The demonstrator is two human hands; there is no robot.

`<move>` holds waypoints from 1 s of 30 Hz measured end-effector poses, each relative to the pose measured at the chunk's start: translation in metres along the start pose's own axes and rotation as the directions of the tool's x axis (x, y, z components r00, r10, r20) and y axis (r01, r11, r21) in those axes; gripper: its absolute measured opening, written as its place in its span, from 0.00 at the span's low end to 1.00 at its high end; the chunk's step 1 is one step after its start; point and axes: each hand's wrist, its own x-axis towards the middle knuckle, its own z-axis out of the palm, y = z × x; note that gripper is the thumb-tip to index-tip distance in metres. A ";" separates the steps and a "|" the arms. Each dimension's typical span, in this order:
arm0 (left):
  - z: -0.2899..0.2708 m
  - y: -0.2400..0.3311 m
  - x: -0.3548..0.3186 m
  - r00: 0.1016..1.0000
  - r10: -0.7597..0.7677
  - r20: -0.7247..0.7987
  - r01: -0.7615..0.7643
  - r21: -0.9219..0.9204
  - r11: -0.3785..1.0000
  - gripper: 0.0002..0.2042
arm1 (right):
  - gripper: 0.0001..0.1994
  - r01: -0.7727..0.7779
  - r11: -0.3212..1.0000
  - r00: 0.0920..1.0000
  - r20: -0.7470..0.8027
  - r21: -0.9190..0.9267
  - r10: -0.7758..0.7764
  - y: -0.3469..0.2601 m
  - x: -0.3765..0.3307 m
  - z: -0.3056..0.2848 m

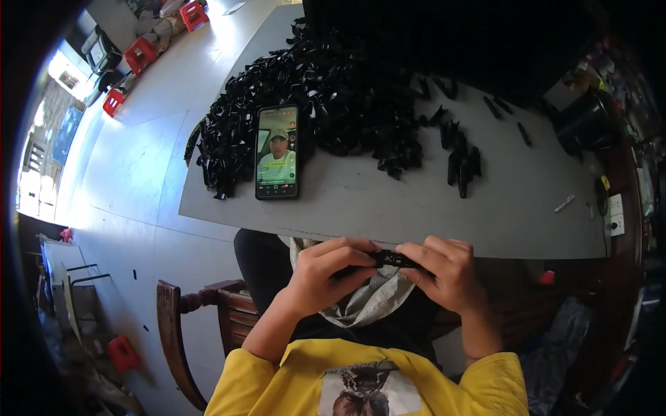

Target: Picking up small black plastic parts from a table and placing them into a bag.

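Observation:
A small, narrow black plastic piece (394, 259) with cut-out slots is stretched between my two hands, just off the table's near edge and above my lap. My left hand (331, 269) pinches its left end between thumb and fingers. On its right end, my right hand (445, 272) closes in the same way. The fingers cover both ends, so the full shape is hidden. Below the hands a pale woven sack (371, 301) lies across my lap. Beyond them, a big heap of shiny black plastic pieces (333, 104) covers the table's far left and middle.
A phone (277, 152) with its screen lit leans against the heap on the grey table (361, 208). A smaller cluster of black pieces (461, 159) lies to the right, with a white pen-like stick (564, 203) and a dark bucket (588, 123) farther right. A wooden chair (173, 333) stands at left.

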 end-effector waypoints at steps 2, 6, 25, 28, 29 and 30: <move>0.000 0.002 -0.001 1.000 -0.009 0.006 0.009 0.000 1.000 0.08 | 0.16 0.027 1.000 1.000 0.010 0.011 -0.027 0.001 0.000 -0.001; 0.000 0.002 -0.002 1.000 0.004 0.021 -0.004 -0.003 1.000 0.08 | 0.16 0.035 0.999 0.999 0.034 0.025 -0.036 0.000 -0.002 -0.002; 0.044 0.007 -0.008 0.982 -0.065 0.177 0.170 -0.685 0.708 0.24 | 0.13 0.238 0.959 0.968 0.039 0.154 -0.246 -0.020 -0.025 0.040; 0.044 -0.002 -0.010 0.972 -0.114 0.206 0.216 -0.585 0.782 0.24 | 0.12 0.201 0.967 0.974 0.076 0.158 -0.215 -0.011 -0.029 0.047; 0.044 -0.006 -0.008 0.980 -0.130 0.153 0.188 -0.473 0.861 0.24 | 0.12 0.160 0.975 0.981 0.089 0.154 -0.175 -0.007 -0.029 0.047; 0.037 -0.013 -0.005 0.994 -0.080 0.081 0.094 -0.186 0.978 0.24 | 0.11 0.151 0.983 0.975 0.149 0.105 -0.166 0.002 -0.032 0.044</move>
